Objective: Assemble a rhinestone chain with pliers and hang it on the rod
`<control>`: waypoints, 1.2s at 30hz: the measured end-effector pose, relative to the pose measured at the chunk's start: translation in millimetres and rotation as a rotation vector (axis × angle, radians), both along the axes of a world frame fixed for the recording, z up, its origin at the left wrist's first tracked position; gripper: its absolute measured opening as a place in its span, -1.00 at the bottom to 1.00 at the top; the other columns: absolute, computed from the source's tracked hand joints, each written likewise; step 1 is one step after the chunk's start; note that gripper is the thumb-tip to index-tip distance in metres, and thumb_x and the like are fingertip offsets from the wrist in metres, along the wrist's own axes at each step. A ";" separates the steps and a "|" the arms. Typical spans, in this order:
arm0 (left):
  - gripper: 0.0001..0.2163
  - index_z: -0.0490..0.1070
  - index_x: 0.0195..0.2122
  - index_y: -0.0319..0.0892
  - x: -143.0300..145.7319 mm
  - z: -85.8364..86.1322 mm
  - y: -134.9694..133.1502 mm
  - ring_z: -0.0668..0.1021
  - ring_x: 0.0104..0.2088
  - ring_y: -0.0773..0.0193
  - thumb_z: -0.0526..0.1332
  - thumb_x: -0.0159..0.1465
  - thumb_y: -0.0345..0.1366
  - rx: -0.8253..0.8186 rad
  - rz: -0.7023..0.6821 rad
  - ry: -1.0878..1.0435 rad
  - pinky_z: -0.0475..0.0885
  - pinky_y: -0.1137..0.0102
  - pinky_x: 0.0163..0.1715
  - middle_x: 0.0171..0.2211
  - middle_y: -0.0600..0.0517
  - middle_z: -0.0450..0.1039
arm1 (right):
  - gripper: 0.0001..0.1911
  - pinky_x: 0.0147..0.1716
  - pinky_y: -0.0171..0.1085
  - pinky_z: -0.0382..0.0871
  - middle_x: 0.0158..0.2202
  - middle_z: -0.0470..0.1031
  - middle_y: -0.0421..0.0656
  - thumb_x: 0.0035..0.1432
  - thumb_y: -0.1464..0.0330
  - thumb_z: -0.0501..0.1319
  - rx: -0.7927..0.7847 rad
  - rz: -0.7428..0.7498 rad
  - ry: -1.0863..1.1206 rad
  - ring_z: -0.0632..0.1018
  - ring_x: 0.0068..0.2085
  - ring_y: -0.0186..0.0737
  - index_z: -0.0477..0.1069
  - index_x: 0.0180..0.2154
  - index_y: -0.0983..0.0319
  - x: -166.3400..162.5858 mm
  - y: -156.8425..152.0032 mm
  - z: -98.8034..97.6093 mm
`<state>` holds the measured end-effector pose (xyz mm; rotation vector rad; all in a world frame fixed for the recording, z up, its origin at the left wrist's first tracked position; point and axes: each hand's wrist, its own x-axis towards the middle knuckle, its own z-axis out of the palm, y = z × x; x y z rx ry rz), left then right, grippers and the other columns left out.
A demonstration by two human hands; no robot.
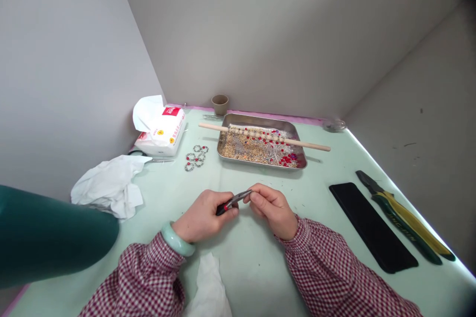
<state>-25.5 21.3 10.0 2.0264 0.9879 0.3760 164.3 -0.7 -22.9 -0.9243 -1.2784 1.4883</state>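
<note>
My left hand (203,215) is closed round small pliers (233,201) with red and black handles, whose jaws point right. My right hand (273,208) is pinched at the jaw tips, fingers pressed together on something too small to make out. Both hands rest on the pale green table (253,262), just in front of a metal tray (260,121) filled with gold, white and red beads. A wooden rod (314,146) strung with white beads lies across the tray. Several finished bead rings (196,156) lie left of the tray.
A tissue pack (163,131) and crumpled tissues (107,183) lie at the left, another tissue (210,285) near my wrists. A small cup (219,104) stands at the back. At the right lie a black strip (372,225) and yellow-green pliers (403,218). A dark green object (48,233) juts in from the left.
</note>
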 end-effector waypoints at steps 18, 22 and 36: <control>-0.90 0.32 -0.41 -0.20 2.5 -0.6 -0.7 0.25 -0.54 0.40 0.11 0.20 -0.30 0.101 0.021 0.022 0.12 0.48 -0.51 -0.57 0.15 0.21 | -0.74 -0.67 -0.40 -0.16 -0.69 -0.01 -0.38 0.17 0.22 0.13 -0.104 0.098 0.073 0.01 -0.66 -0.48 0.41 -0.37 0.30 2.4 4.4 -3.8; -0.93 0.28 -0.44 -0.19 4.3 -2.7 -1.5 0.30 -0.49 0.37 0.11 0.18 -0.34 0.207 0.066 0.051 0.14 0.47 -0.47 -0.52 0.11 0.28 | -0.75 -0.67 -0.39 -0.17 -0.70 0.00 -0.38 0.18 0.24 0.12 -0.095 0.057 0.100 0.00 -0.66 -0.48 0.40 -0.37 0.29 2.3 4.3 -4.7; -0.87 0.23 -0.49 -0.19 4.1 -5.8 -2.2 0.26 -0.54 0.40 0.07 0.21 -0.34 0.227 0.059 0.070 0.12 0.49 -0.50 -0.58 0.15 0.22 | -0.75 -0.64 -0.40 -0.07 -0.65 0.07 -0.34 0.20 0.23 0.10 0.039 -0.030 -0.070 0.08 -0.62 -0.46 0.41 -0.33 0.29 2.4 2.1 -5.7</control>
